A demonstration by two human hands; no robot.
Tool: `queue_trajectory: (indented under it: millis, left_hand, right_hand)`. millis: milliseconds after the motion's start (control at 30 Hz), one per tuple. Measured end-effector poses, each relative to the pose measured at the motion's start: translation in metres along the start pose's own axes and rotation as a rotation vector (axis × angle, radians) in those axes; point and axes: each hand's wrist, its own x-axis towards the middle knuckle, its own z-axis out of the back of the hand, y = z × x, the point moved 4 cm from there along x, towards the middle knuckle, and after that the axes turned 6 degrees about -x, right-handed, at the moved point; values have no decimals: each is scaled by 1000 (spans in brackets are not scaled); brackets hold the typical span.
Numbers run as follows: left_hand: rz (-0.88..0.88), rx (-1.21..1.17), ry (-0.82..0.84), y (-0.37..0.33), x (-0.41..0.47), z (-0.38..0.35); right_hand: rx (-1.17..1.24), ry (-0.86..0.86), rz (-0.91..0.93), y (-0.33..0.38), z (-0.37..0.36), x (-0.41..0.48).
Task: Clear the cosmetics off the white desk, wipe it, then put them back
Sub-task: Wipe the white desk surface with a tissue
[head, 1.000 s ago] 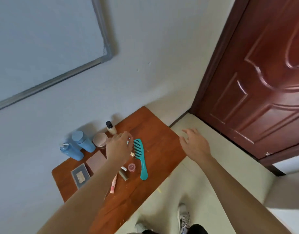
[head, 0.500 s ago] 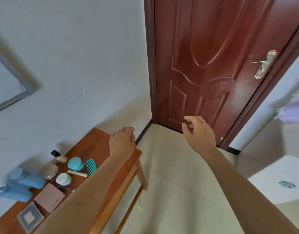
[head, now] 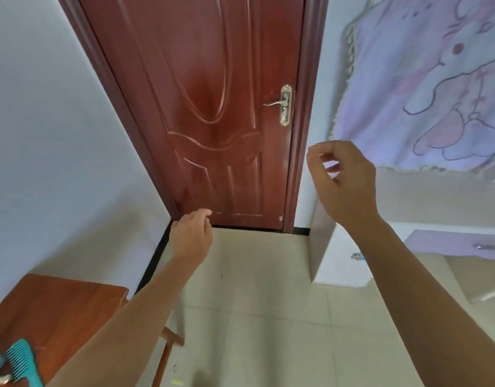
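Left grip (head: 190,236), right grip (head: 344,180) loose-curled, empty — likely freed for next pickup; white surface (head: 338,266) near, below right grip.

Both hands up in mid-air, nothing held. Left hand (head: 190,236) lower, right hand (head: 347,182) higher, fingers loosely curled. Red-brown door (head: 213,107) closed, far centre. Brown table (head: 59,303) near left — teal comb (head: 21,361) on it. White desk (head: 341,269) at right.

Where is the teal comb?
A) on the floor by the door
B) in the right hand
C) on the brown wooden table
C: the comb lies on the table at the picture's lower left corner, away from both hands.
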Motion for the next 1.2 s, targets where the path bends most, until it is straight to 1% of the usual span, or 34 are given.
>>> queue_trajectory:
  millis: [67, 133, 233, 367, 500, 600, 733, 833, 1000, 1133, 1200]
  left_hand:
    - [-49, -38, 21, -23, 11, -17]
    - [-98, -22, 60, -42, 23, -36]
    - [-172, -41, 86, -65, 42, -66]
    - [-283, -94, 107, -104, 73, -102]
    - [-368, -199, 189, -164, 105, -149]
    - [-480, -304, 223, -224, 122, -183]
    - [-654, -395, 235, -315, 134, -217]
    - [-731, -467, 179, -381, 135, -243]
    - [-778, -429, 171, -499, 132, -293]
    - [-802, -378, 169, -605, 135, -327]
    - [-800, -350, 151, -653, 143, -338]
  right_hand:
    - [28, -79, -29, -5, 31, 10]
    - [32, -143, -44, -12, 54, 18]
    - [17, -200, -85, -30, 74, 26]
    - [-103, -238, -112, -59, 83, 36]
    - [-274, -296, -132, -92, 103, 45]
    - [-407, -334, -168, -120, 129, 46]
    - [-519, -383, -252, -167, 172, 45]
    - [-571, -433, -285, -211, 208, 46]
    - [-590, -495, -336, -299, 279, 59]
    - [-575, -494, -376, -375, 352, 87]
    - [-584, -457, -377, -410, 386, 109]
